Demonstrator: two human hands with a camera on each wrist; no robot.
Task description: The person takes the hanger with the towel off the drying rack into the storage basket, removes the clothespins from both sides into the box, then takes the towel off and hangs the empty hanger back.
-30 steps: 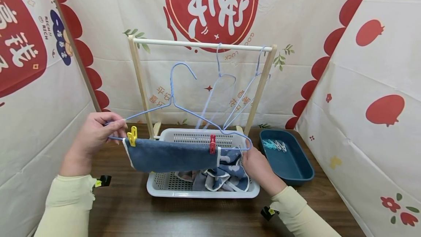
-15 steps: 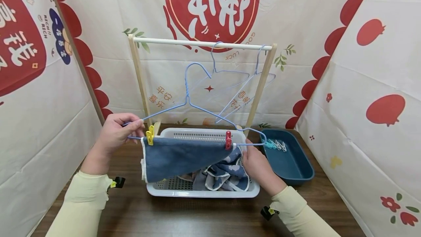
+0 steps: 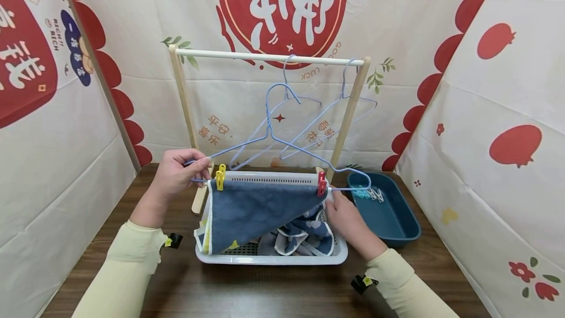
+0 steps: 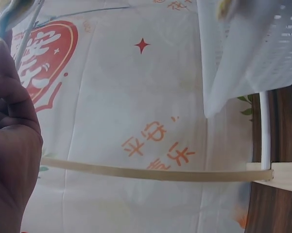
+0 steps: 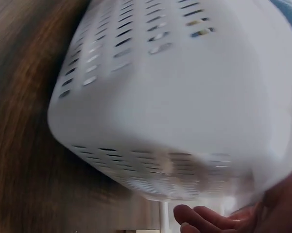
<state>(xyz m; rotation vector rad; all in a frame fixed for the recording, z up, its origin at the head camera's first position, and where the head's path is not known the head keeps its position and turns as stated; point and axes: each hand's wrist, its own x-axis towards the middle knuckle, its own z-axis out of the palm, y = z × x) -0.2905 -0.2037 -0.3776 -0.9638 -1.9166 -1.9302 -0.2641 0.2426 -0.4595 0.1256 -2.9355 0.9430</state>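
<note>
My left hand (image 3: 183,173) pinches the left end of a blue wire hanger (image 3: 268,129), held upright over the white basket (image 3: 271,260). From its lower bar hangs a dark blue cloth (image 3: 251,210) with pale edging, fixed by a yellow clothespin (image 3: 220,177) at the left and a red clothespin (image 3: 321,183) at the right. The cloth's lower left corner overlaps the basket's left rim. My right hand (image 3: 350,222) grips the basket's right rim, fingers (image 5: 204,221) outside the wall, beneath the hanger's right end. More crumpled patterned cloth (image 3: 315,242) lies in the basket.
Behind the basket stands a wooden rack with a white rod (image 3: 265,57); two more blue hangers (image 3: 344,96) hang from it. At the right, a dark teal tray (image 3: 397,225) contains several teal and white clothespins (image 3: 372,194). Printed fabric walls (image 3: 476,92) enclose the table (image 3: 282,293).
My left hand has moved right with the hanger, and the cloth has unfolded lower at its left side. The hangers on the rack have swung round. My right hand stays at the basket.
</note>
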